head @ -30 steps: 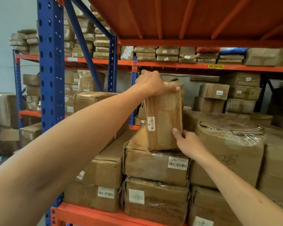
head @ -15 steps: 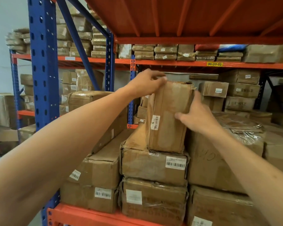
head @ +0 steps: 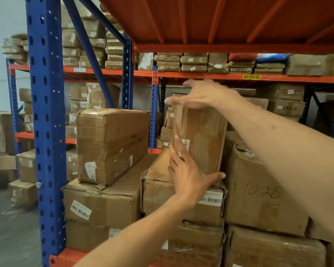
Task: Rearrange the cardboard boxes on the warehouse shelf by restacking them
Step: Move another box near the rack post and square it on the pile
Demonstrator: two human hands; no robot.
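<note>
The upright cardboard box (head: 200, 139) stands on end on top of a flat box (head: 181, 191) with a barcode label, in the middle stack of the warehouse shelf (head: 69, 257), toward its front edge. The left hand (head: 189, 178) lies against the box's lower front face, fingers straight and spread, thumb stretched along its bottom edge. The right hand (head: 202, 95) rests over the box's top end, fingers extended and slightly apart; whether the palm presses down cannot be told. To the right, touching the upright box, sits a large box (head: 258, 189) with handwritten numerals. To the left, a long box (head: 112, 145) lies on a wider carton (head: 100, 205) beside the blue upright post (head: 46, 132). Behind and above, an orange beam carries a yellow tag (head: 251, 77) reading 00-03-01, with flat parcels (head: 193, 62) stacked on it.
</note>
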